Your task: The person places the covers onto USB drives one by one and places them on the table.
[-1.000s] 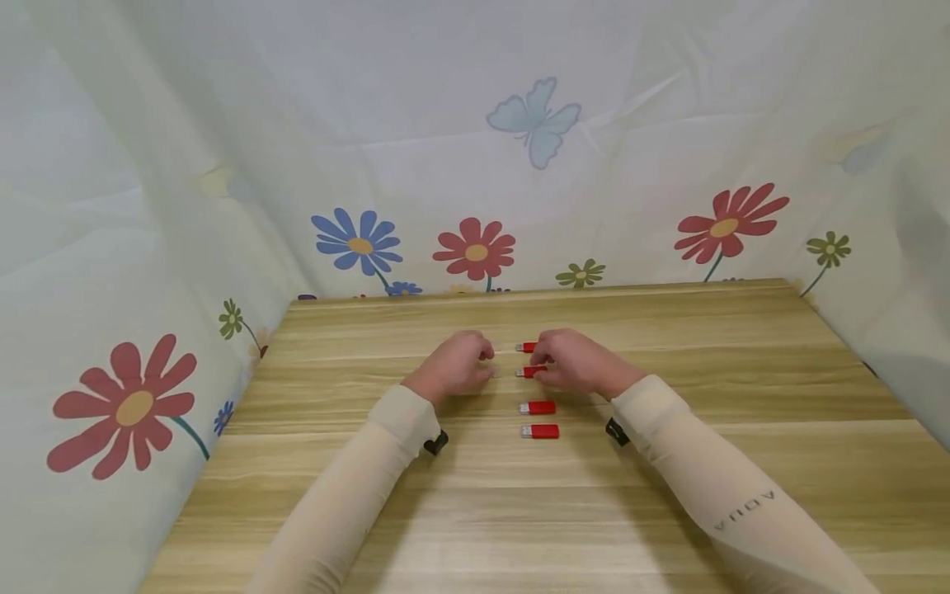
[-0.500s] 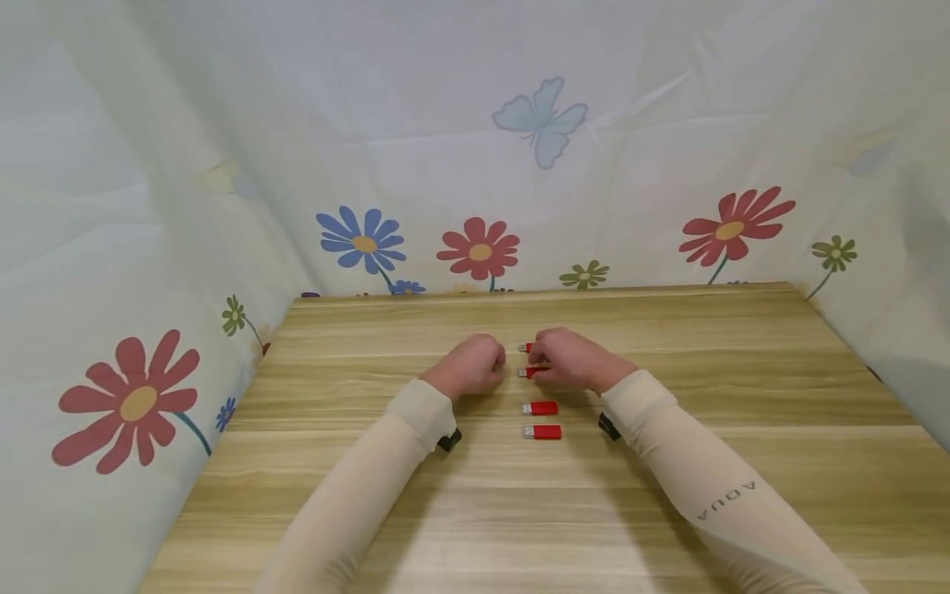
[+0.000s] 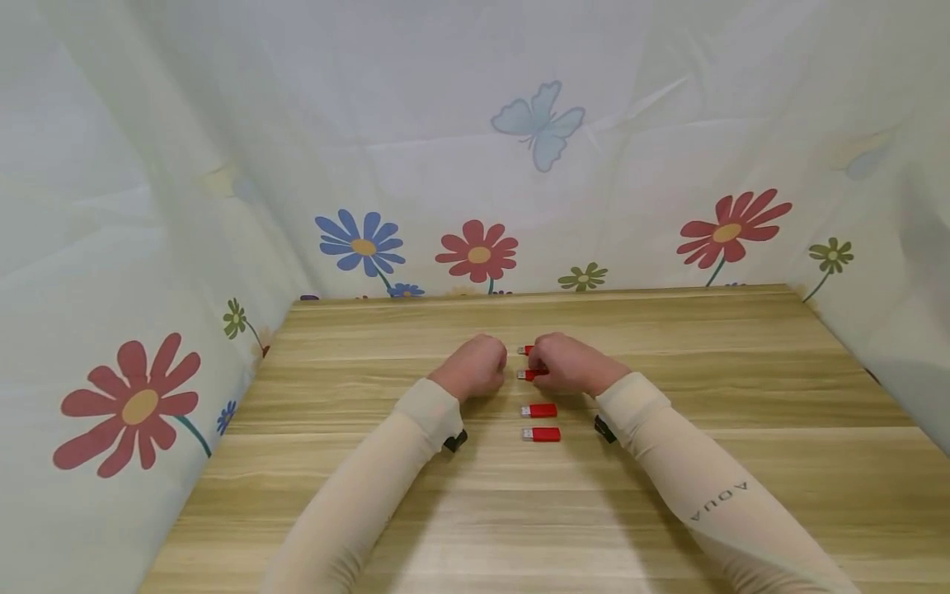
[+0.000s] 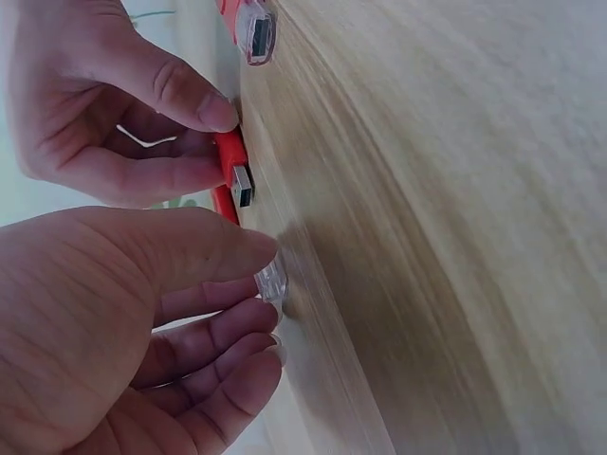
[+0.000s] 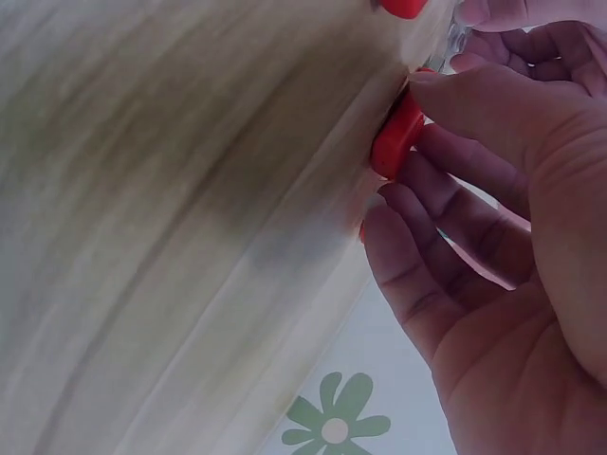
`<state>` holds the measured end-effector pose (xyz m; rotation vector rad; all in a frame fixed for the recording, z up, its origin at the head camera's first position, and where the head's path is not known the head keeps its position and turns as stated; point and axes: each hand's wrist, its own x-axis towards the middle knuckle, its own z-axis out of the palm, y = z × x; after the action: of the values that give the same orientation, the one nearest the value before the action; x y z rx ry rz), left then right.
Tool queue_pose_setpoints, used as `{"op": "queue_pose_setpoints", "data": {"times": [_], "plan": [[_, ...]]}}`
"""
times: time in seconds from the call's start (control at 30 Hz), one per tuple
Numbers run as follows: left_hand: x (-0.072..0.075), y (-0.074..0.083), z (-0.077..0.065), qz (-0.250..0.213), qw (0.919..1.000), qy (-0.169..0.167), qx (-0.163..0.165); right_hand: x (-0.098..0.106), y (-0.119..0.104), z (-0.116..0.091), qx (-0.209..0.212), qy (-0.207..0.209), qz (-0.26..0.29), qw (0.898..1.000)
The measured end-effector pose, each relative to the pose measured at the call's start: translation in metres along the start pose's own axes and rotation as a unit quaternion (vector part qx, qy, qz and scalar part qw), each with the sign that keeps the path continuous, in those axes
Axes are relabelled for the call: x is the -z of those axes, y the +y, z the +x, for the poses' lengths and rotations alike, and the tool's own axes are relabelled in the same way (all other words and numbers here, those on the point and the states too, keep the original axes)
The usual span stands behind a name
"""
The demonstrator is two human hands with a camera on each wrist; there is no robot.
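Several red USB sticks lie in a column on the wooden table. My right hand (image 3: 573,364) pinches the second-farthest USB stick (image 4: 231,157) between thumb and fingers; its bare metal plug points toward my left hand (image 3: 475,367). That left hand pinches a small clear plastic cap (image 4: 272,282) between thumb and curled fingers, a short gap away from the plug. Beyond the right fingers, the farthest USB stick (image 3: 525,350) is partly hidden. Closer to me lie a third USB stick (image 3: 539,411) and the nearest USB stick (image 3: 542,435), touched by neither hand.
The wood-grain table (image 3: 475,511) runs back to a white curtain (image 3: 416,140) printed with flowers and a butterfly. Curtain also hangs at both sides. Black wrist cameras (image 3: 456,440) sit under the pale sleeves (image 3: 371,487).
My left hand has moved right, closer to the right hand, and its fingers have drawn together. The right hand keeps its place on the USB stick, while its forearm shifts slightly inward.
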<state>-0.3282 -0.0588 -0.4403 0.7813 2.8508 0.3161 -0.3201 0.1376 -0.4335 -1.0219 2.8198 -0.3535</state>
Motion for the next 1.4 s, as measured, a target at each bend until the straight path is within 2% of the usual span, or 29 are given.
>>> {"op": "queue_pose_setpoints", "data": {"times": [0.2,0.57,0.8,1.4], "plan": [[-0.0004,0.0013,0.0004,0.006,0.9999,0.009,0.002,0.0001,0.0000,0.0005,-0.012,-0.008,-0.002,1.000],[0.0051,0.0056,-0.0023,-0.010,0.9995,-0.014,0.027,0.0034,-0.0034,0.0001,-0.013,-0.024,0.006,1.000],[0.0054,0.0056,-0.0007,-0.021,0.9990,-0.028,0.029,0.0019,-0.0029,0.0026,-0.019,-0.034,0.011,0.999],[-0.0019,0.0033,0.0021,0.030,0.9990,-0.019,-0.026,0.0007,-0.0023,0.0041,-0.026,-0.047,-0.002,0.999]]}}
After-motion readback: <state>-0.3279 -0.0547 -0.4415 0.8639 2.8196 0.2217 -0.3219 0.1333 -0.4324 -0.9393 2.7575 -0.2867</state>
